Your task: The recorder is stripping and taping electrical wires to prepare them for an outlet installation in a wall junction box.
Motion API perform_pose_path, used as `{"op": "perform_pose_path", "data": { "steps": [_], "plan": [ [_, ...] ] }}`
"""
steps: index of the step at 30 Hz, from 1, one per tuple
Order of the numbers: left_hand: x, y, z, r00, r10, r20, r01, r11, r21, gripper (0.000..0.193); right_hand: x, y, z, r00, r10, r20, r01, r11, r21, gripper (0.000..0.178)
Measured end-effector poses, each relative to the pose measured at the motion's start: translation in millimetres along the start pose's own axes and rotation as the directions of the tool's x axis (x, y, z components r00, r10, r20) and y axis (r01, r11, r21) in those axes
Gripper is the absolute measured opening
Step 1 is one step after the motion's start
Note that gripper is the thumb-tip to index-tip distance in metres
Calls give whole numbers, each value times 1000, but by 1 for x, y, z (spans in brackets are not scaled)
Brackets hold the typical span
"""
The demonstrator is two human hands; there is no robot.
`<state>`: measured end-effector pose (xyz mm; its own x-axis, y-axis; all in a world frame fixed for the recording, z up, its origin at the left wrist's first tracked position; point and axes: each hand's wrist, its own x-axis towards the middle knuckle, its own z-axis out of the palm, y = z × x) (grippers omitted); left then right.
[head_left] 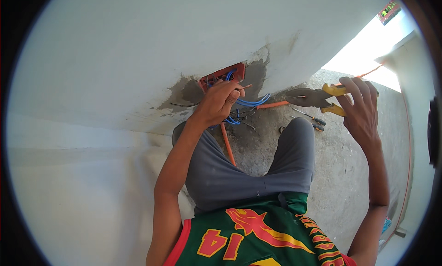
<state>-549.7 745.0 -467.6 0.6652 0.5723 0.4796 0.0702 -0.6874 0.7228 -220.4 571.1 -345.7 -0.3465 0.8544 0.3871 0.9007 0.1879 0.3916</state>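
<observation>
My left hand (219,101) is closed in a pinch on a wire (246,87), whose bare copper-coloured end sticks out to the right of the fingers. It is held just in front of a red electrical box (238,71) set into the wall. Blue wires (253,102) and dark wires come out around the box, partly hidden behind this hand. Off to the right, my right hand (361,107) grips yellow-handled pliers (313,98). The handles are spread and the dark jaws point left toward the wire, apart from it.
Rough grey patches (258,75) surround the box on the white wall. Orange conduit (228,144) runs along the concrete floor (338,174). Screwdrivers (315,123) lie beside my right knee. A thin orange line (410,151) follows the right wall, and bright light enters at the upper right.
</observation>
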Motion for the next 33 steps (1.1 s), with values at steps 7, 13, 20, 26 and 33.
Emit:
{"op": "perform_pose_path", "data": {
  "steps": [7, 13, 20, 26, 33],
  "plan": [
    [-11, -17, -1, 998, 66, -20, -67, 997, -41, 28, 57, -12, -6, 988, -152, 9, 146, 927, -346, 28],
    [-12, -16, -5, 999, 41, 21, -40, 998, -41, 24, 94, -15, -11, 931, -357, -78, 275, 825, -494, 48],
    [-14, -18, -7, 995, 91, 36, -91, 996, 4, 27, 117, -22, -16, 885, -461, -62, 362, 767, -529, 57],
    [-13, -17, -5, 992, 126, 19, -126, 992, -17, 17, 123, -25, -23, 867, -496, -42, 394, 736, -551, 54],
    [-12, -14, -8, 992, 122, 27, -122, 993, -3, 9, 127, -24, -23, 854, -520, -19, 418, 707, -570, 53]
  ]
}}
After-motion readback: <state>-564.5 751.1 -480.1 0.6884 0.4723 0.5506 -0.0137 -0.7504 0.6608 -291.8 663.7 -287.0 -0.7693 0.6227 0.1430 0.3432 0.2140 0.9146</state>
